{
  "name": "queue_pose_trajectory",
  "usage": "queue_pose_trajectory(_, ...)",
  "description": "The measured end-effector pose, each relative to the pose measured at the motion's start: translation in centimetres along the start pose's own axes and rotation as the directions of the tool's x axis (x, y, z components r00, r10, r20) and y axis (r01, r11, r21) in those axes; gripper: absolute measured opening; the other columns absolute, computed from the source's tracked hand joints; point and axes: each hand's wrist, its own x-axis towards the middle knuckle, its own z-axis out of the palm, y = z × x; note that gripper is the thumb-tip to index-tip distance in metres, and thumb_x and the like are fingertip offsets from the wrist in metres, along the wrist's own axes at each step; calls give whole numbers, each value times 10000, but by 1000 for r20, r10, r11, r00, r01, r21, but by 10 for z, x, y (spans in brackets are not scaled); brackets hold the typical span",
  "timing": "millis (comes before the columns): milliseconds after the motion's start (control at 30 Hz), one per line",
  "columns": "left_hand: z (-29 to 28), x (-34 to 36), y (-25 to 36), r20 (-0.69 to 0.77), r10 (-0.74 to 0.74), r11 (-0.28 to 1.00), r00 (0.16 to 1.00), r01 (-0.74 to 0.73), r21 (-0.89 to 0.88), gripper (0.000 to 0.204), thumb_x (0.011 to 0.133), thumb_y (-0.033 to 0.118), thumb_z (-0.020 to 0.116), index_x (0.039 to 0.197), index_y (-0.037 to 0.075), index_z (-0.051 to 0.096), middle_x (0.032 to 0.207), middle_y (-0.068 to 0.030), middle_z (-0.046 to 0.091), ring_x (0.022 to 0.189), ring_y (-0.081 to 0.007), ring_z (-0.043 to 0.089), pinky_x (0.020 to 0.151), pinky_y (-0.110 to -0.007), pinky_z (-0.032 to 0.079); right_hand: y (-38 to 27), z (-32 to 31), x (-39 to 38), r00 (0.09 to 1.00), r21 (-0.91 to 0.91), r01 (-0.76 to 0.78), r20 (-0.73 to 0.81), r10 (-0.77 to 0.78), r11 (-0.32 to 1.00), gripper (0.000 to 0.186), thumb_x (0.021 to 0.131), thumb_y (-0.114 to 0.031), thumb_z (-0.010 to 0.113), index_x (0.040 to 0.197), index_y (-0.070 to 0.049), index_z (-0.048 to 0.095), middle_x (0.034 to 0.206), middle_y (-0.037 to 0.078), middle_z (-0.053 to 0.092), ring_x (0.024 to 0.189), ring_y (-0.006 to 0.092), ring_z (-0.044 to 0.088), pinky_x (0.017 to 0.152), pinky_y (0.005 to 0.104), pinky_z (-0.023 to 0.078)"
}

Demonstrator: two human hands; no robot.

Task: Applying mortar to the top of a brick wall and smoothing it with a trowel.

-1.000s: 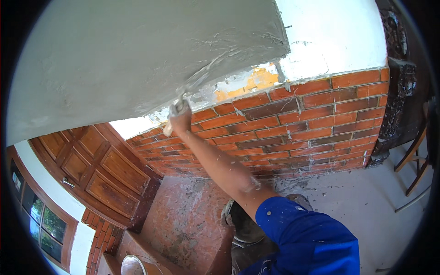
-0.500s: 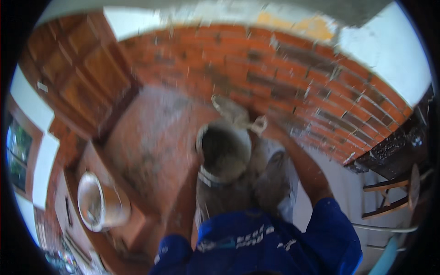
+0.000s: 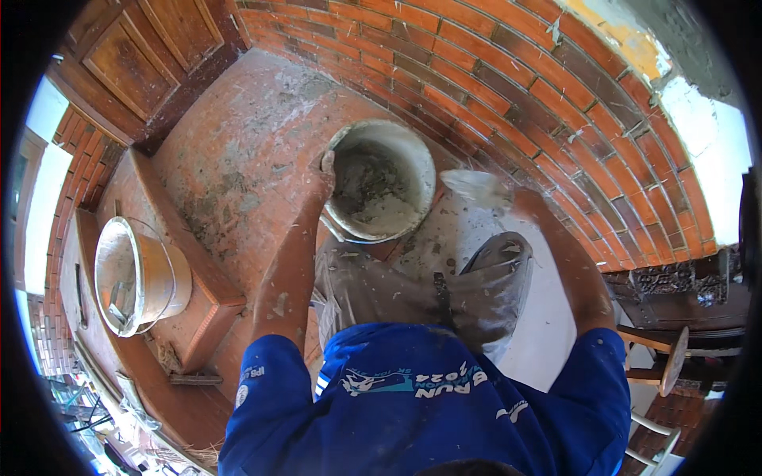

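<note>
Ahead of you, upper left, is a panelled brown wooden door [image 3: 131, 59]; below it, a reddish step [image 3: 159, 202]. Small mixed clutter [image 3: 107, 432] lies lower left. On your right, dark carved furniture [image 3: 667, 279] stands near a wooden seat [image 3: 673, 365].

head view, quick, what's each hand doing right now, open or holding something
Left hand: closed, holding the bucket at its rim.
Right hand: closed, holding a trowel, slightly blurred.

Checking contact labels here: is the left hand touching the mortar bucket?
Touching: the head view shows the left hand gripping the mortar bucket at its rim.
</note>
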Motion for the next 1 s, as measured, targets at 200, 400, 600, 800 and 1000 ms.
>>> queue_pose_trajectory(200, -9, -3, 36, 45, 32, 997, 998, -35, 67, 447, 943, 430, 481, 1152, 62, 625, 1113, -209, 634, 1062, -393, 580, 937, -436, 431, -3, -63, -63, 990, 86, -29, -132, 41, 996, 447, 788, -364, 616, 1073, -20, 626, 1043, 218, 649, 973, 369, 637, 842, 460, 508)
queue_pose_trajectory(400, 7, -2, 31, -44, 160, 974, 986, -150, 167, 418, 926, 394, 518, 1114, 37, 631, 1075, -244, 618, 1064, -409, 553, 962, -449, 406, -70, -44, -20, 980, -282, 178, -33, -195, 943, 402, 818, -347, 596, 1105, -67, 626, 1084, 191, 641, 975, 357, 631, 858, 491, 488)
queue_pose_trajectory(600, 13, -27, 61, -21, 86, 991, 996, -84, 102, 476, 937, 431, 484, 1179, 35, 593, 1086, -285, 607, 1057, -441, 571, 918, -472, 445, -87, -29, 9, 774, -475, 86, -522, -359, 876, 267, 861, -217, 527, 1080, -104, 628, 1095, 123, 644, 1009, 295, 626, 868, 531, 453)
queue_pose_trajectory(800, 10, -51, 93, 84, 15, 990, 996, -26, 139, 463, 930, 412, 505, 1181, 34, 600, 1122, -252, 613, 1108, -401, 557, 961, -434, 430, -153, -43, 23, 943, -425, 142, -216, -252, 894, 243, 888, -172, 485, 1067, -90, 627, 1030, 116, 660, 1037, 305, 613, 905, 510, 427)
queue_pose_trajectory(1000, 32, -49, 82, 90, 111, 982, 990, -123, 146, 459, 927, 403, 532, 1221, 55, 590, 1194, -229, 594, 1145, -385, 547, 973, -413, 429, -135, 0, 56, 995, -19, -42, -90, 40, 999, 310, 800, -216, 589, 1047, -35, 632, 1103, 175, 653, 1064, 354, 618, 843, 502, 491)
